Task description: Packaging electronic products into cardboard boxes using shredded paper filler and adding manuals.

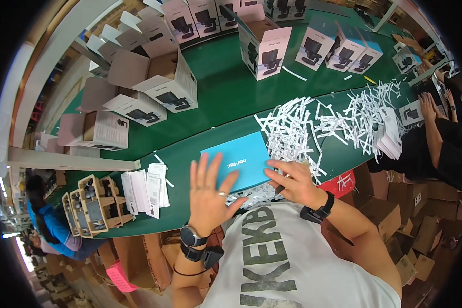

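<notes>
A closed, bright blue carton (246, 167) lies flat on the green table in front of me, white lettering on its face. My left hand (209, 192) is over its left part with the fingers spread and nothing held; whether it touches the carton I cannot tell. At the carton's right edge is my right hand (295, 180), its fingers apart and the fingertips at the blue side. A small dark patch shows between those fingers, too small to name. White paper strips (290, 131) are heaped against the carton's far right side.
Stacked white leaflets (146, 190) lie at left beside a wooden rack (95, 208) of dark parts. Open printed boxes (167, 84) line the far left; closed printed boxes (313, 46) stand at back right. A co-worker's hands (430, 105) hold a box at right. Brown cartons (385, 218) lie below.
</notes>
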`<action>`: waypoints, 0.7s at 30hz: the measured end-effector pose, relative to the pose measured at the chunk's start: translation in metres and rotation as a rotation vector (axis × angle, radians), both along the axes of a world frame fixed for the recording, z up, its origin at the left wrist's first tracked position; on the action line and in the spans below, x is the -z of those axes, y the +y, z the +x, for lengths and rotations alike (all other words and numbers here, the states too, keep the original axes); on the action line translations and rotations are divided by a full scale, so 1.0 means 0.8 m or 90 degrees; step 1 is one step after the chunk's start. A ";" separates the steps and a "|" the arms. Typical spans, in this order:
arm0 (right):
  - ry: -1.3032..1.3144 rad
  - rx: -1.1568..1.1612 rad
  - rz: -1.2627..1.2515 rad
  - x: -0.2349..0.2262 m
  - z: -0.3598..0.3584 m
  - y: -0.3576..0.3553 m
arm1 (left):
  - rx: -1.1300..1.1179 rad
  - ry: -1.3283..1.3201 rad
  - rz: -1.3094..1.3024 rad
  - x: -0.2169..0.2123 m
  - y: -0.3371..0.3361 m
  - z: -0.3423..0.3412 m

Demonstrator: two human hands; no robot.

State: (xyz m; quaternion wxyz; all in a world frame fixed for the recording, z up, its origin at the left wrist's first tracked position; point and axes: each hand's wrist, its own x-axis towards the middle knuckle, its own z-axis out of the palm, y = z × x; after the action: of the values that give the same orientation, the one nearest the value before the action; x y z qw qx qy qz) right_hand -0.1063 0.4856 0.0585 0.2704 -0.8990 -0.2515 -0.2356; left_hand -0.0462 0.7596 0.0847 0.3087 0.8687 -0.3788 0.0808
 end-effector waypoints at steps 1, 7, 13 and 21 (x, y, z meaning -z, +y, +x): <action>0.002 -0.004 -0.001 0.002 0.001 0.000 | 0.025 0.007 0.065 -0.008 -0.010 0.003; 0.066 -0.051 0.044 0.038 -0.007 0.001 | 0.038 -0.002 0.141 0.046 -0.062 -0.004; 0.062 -0.022 0.087 0.047 -0.012 0.013 | -0.007 0.005 0.146 0.060 -0.061 -0.011; 0.300 -0.011 0.222 0.049 -0.003 -0.017 | -0.014 0.034 0.062 0.029 -0.011 0.010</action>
State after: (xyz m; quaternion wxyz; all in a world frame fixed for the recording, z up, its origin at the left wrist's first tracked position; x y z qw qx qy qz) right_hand -0.1090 0.4721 0.0194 0.4741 -0.8665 -0.1453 -0.0577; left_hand -0.0381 0.7510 0.0613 0.2755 0.8887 -0.3641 0.0422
